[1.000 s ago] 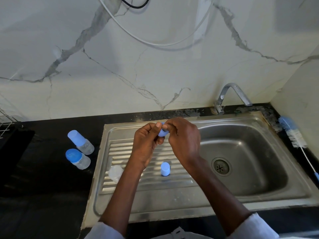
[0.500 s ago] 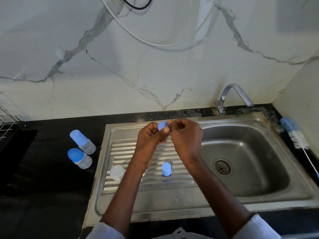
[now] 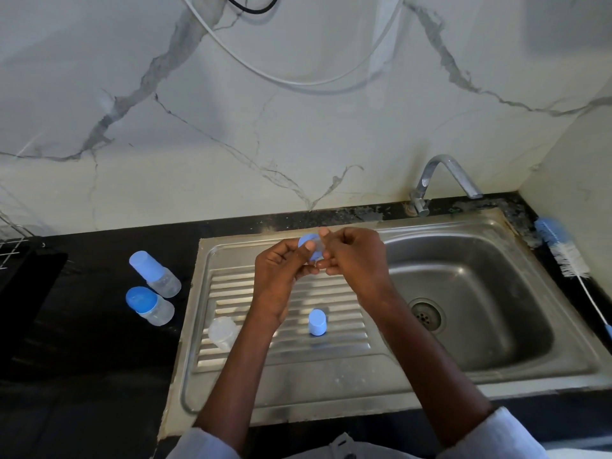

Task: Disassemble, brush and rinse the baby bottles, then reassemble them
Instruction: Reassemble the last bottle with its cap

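Both hands are raised together over the back edge of the sink's (image 3: 364, 385) ribbed drainboard, above the steel, probably so that any part that slips lands there rather than on the dark table (image 3: 82, 376). The left hand (image 3: 281, 276) pinches a small blue collar ring (image 3: 306, 243) between thumb and fingers; the right hand (image 3: 356, 260), fingers curled, pinches the clear part (image 3: 318, 249) seated in that ring, apparently the teat, though it is too small to be sure. Judged step: working teat out of collar, i.e. disassembly. Already laid on the drainboard: a blue cap (image 3: 317, 322) standing upright and a clear bottle body (image 3: 223, 332) at the left wrist, well apart from each other. Two assembled bottles wait on the table left of the sink, one with a tall blue cap (image 3: 154, 272), one nearer (image 3: 149, 305); both have clear bodies and blue tops and lean or lie there. The bottle brush (image 3: 568, 256), blue head and white bristles, lies on the table right of the basin, untouched.
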The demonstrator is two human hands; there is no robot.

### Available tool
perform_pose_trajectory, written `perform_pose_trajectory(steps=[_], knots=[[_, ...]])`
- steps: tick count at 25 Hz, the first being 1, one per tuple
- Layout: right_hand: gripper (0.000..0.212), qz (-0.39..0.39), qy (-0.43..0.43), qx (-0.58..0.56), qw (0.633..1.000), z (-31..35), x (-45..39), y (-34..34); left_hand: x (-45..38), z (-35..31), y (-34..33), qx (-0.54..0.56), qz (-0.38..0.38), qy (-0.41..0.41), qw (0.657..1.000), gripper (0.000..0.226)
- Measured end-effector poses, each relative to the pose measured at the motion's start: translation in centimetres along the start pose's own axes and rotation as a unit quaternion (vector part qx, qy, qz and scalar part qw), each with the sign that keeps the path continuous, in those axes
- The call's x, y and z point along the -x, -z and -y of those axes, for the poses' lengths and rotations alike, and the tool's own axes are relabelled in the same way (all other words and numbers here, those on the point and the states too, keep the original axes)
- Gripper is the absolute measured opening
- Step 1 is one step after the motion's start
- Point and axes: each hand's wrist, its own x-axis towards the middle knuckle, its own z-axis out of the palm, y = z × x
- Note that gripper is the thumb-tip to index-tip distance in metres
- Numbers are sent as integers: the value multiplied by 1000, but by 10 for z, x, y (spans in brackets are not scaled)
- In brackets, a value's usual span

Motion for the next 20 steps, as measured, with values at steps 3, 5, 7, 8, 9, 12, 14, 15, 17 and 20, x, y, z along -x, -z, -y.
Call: perform_pose_trajectory(steps=[3, 5, 7, 8, 9, 12, 14, 15, 17, 20], knots=[[29, 53, 95, 58, 992, -3, -1, 4, -2, -5, 8, 50, 12, 57, 997, 18], [28, 51, 169, 69, 982, -6, 0, 4, -2, -6, 12, 73, 26, 82, 994, 11], [23, 24, 199, 53, 978, -10, 0, 1, -2, -5, 12, 96, 23, 82, 992, 10], [20, 12, 196, 43, 980, -11, 1, -1, -2, -5, 10, 102, 17, 75, 992, 10], [17, 1, 186, 36, 982, -12, 2, -3, -2, -5, 8, 103, 6, 67, 992, 12], [7, -41, 160, 27, 986, -16, 4, -8, -1, -3, 0, 88, -28, 37, 995, 28], [4, -79, 155, 52, 983, -15, 6, -10, 0, -2, -4, 55, -18, -2, 998, 29], [11, -101, 155, 70, 980, -14, 7, -11, 1, -1, -7, 34, -7, -22, 999, 28], [21, -134, 155, 97, 974, -11, 10, -14, 1, -2, -12, -2, -7, -55, 998, 24], [26, -122, 144, 106, 976, -9, 9, -13, -1, -4, -13, -31, -27, -84, 996, 18]])
